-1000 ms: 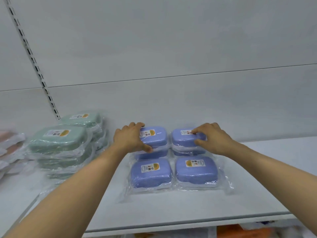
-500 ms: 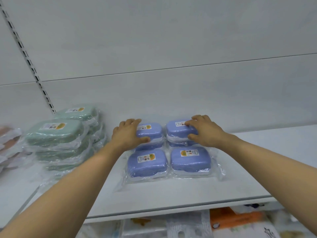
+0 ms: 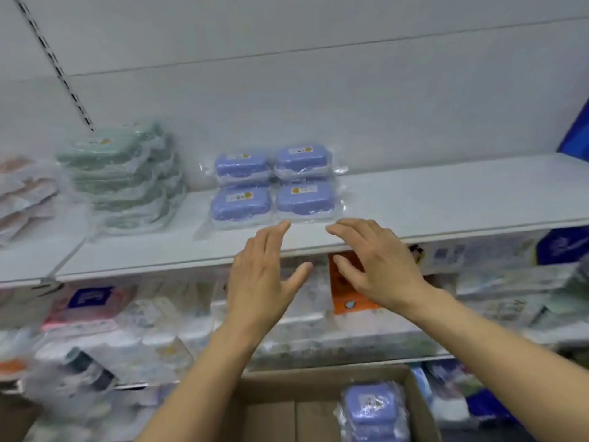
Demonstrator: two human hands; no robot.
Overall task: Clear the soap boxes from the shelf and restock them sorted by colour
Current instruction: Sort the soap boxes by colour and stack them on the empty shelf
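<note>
Both hands hung empty in front of the shelf (image 3: 446,199) edge — left hand (image 3: 261,282) and right hand (image 3: 379,266), fingers straight and spread, gripping nothing. Blue soap boxes (image 3: 274,183) sat in a two-by-two block beside the green stack (image 3: 127,177). This looked like mid-restock; the next move likely called for reaching down to the blue boxes in the carton (image 3: 373,413) below. Bare shelf lay open to the right.

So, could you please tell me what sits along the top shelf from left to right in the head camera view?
Pinkish soap boxes at the left edge → stack of green soap boxes → block of blue soap boxes → bare stretch of shelf → blue item at the right edge.
</note>
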